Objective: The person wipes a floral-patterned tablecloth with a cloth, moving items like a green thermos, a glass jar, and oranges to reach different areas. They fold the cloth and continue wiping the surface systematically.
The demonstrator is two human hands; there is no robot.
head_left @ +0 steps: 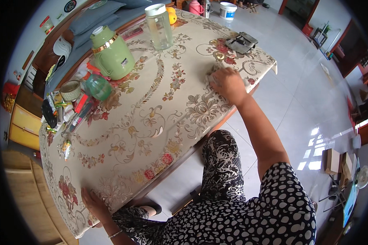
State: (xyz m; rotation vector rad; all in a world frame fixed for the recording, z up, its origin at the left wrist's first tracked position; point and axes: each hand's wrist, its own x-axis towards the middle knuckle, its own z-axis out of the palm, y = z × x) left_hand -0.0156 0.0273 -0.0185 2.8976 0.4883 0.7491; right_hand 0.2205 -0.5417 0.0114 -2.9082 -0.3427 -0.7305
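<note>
The right hand (230, 85) grips one crumpled cloth (212, 73) on the counter (147, 98); the left hand (95, 203) rests outstretched near its edge. One rounded green jug (113, 58), one clear pitcher (160, 32), one textured bowl (70, 91) stand there.

To your left, a green thermos (115, 59) stands near a green bottle (98, 87) and a bowl (70, 90). Ahead, you have a clear jug (160, 32), yellow fruit (172, 18) just beside it, and a grey pouch (242, 43) farther right. Beyond, you see a white bucket (227, 11).
</note>
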